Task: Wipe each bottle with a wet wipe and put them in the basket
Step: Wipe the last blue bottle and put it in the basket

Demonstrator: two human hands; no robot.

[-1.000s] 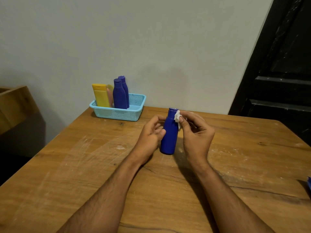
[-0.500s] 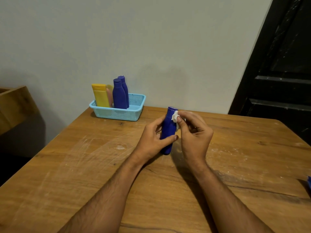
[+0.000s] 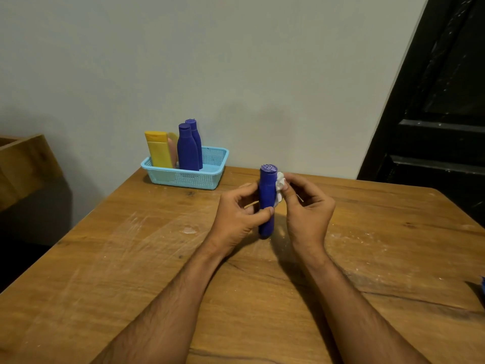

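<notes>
A blue bottle (image 3: 267, 190) stands upright at the middle of the wooden table (image 3: 131, 258). My left hand (image 3: 237, 216) grips its body, thumb across the front. My right hand (image 3: 308, 206) pinches a crumpled white wet wipe (image 3: 279, 185) and presses it against the bottle's upper right side, just below the cap. A light blue basket (image 3: 189, 177) sits at the table's far edge by the wall. It holds two blue bottles (image 3: 187, 148), a yellow bottle (image 3: 157, 151) and a pale one partly hidden behind them.
A dark door (image 3: 441, 127) fills the right side behind the table. A wooden piece of furniture (image 3: 23, 164) stands off the table's left. A blue object (image 3: 482, 283) peeks in at the right frame edge. Whitish smears mark the tabletop.
My left hand has turned the bottle and closed its thumb across the front. The wipe in my right hand has slid from the cap down onto the bottle's upper side.
</notes>
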